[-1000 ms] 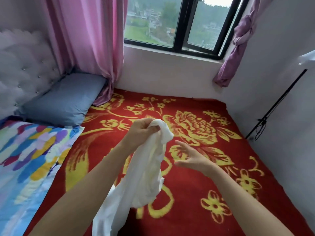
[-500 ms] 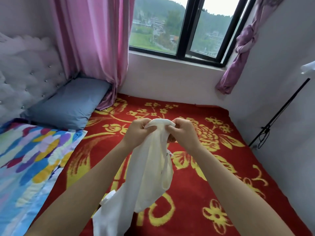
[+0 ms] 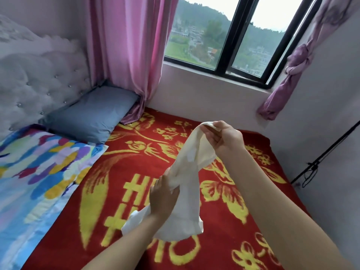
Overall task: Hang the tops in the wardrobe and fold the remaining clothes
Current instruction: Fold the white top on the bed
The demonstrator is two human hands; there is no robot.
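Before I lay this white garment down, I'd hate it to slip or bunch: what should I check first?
1. Right-hand grip pinches the top end of the white garment: ok.
2. Left-hand grip holds the garment's middle: ok.
3. Garment spread flat for folding: not ok; it is bunched into a rope between the hands.
4. Lower end clear of the red blanket: cannot tell; it hangs low.
5. Bare blanket in front to lay it on: ok.
6. Whether it is a top to hang or a piece to fold: cannot tell.
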